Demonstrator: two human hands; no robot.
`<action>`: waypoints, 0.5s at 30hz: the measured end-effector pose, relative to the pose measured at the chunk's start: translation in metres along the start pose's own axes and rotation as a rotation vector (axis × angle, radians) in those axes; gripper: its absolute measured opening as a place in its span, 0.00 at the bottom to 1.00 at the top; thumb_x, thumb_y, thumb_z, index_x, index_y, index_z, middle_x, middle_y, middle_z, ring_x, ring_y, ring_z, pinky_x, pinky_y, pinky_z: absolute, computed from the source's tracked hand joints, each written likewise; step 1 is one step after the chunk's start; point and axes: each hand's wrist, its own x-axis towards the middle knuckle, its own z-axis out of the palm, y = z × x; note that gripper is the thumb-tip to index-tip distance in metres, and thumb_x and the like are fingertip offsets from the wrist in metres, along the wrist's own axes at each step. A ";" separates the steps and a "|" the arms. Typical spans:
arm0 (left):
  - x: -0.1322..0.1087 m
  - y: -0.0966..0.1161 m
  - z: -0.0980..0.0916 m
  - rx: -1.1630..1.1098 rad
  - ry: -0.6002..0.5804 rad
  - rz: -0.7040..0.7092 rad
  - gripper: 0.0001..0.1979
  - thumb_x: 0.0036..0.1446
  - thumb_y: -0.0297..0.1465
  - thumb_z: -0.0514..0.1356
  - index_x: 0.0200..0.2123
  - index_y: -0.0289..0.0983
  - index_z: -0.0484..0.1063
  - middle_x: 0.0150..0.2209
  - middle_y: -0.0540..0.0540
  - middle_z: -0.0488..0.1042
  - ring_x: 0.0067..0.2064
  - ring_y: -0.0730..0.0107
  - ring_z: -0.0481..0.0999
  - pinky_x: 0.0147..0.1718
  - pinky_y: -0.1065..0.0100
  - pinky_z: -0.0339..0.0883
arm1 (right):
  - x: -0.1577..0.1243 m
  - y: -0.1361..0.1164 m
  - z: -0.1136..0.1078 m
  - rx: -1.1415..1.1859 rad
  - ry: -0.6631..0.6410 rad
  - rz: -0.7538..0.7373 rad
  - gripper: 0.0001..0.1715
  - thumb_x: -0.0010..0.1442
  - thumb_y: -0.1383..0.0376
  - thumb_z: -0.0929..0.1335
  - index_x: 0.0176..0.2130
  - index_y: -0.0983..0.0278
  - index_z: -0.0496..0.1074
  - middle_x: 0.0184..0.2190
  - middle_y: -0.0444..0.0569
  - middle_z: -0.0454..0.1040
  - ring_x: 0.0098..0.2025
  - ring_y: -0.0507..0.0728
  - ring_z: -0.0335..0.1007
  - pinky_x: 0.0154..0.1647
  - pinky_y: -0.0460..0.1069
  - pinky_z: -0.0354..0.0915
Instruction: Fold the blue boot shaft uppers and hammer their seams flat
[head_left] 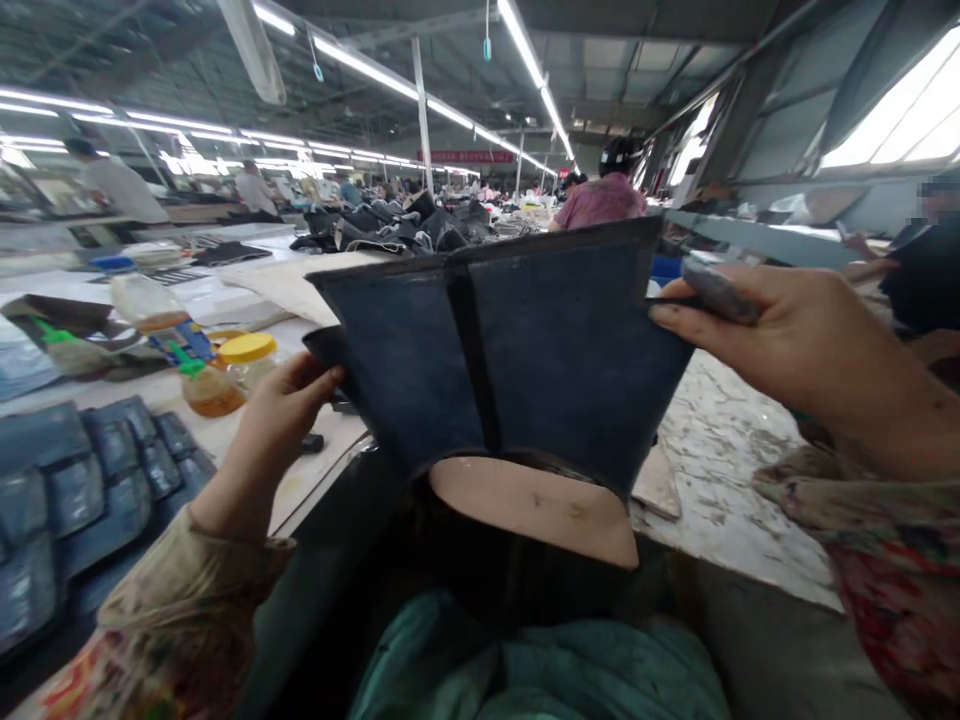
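Observation:
A dark blue leather-like panel [559, 350] is held up in front of me, with black borders and a black strip down its middle. Its lower edge curves inward, and below that curve a beige inner piece [532, 505] shows. My left hand [274, 435] pinches the panel's left edge between thumb and fingers. On the other side, my right hand [802, 345] grips the right edge near a black tab. A greyish, smooth object [720, 288] also sits in my right hand; its kind is unclear.
Stacked blue pieces [71, 490] lie at the left. Beyond them stand a squeeze bottle with a green nozzle [214, 390], a yellow-lidded jar [247, 355] and a large plastic bottle [154, 305]. Dark pieces [420, 220] are heaped behind the panel. A person in pink [604, 200] is farther off.

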 end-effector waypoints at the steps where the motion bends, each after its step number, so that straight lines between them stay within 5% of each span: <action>1: -0.002 -0.011 0.002 -0.047 -0.034 -0.074 0.19 0.40 0.37 0.65 0.39 0.40 0.71 0.39 0.50 0.76 0.38 0.66 0.72 0.36 0.68 0.67 | 0.003 0.001 0.006 -0.131 -0.066 -0.044 0.05 0.49 0.68 0.73 0.24 0.60 0.73 0.18 0.40 0.65 0.23 0.50 0.57 0.25 0.47 0.50; 4: -0.015 -0.055 0.018 -0.124 -0.107 -0.262 0.23 0.35 0.33 0.66 0.39 0.39 0.70 0.41 0.48 0.76 0.43 0.59 0.73 0.41 0.64 0.67 | 0.007 0.005 0.027 -0.447 -0.268 -0.144 0.11 0.54 0.66 0.69 0.21 0.63 0.68 0.16 0.39 0.60 0.21 0.48 0.53 0.24 0.47 0.47; 9: -0.057 -0.123 0.066 -0.132 -0.241 -0.521 0.26 0.35 0.29 0.63 0.44 0.37 0.68 0.34 0.46 0.77 0.35 0.59 0.76 0.34 0.61 0.70 | 0.010 0.011 0.060 -0.693 -0.509 -0.100 0.13 0.57 0.61 0.65 0.24 0.63 0.69 0.19 0.41 0.65 0.22 0.49 0.56 0.24 0.46 0.46; 15: -0.108 -0.142 0.096 -0.153 -0.554 -0.729 0.20 0.29 0.25 0.67 0.33 0.32 0.74 0.32 0.40 0.78 0.33 0.54 0.77 0.33 0.58 0.71 | -0.018 0.063 0.058 -0.917 -0.988 0.117 0.13 0.58 0.65 0.61 0.30 0.63 0.74 0.28 0.50 0.74 0.29 0.54 0.68 0.25 0.46 0.50</action>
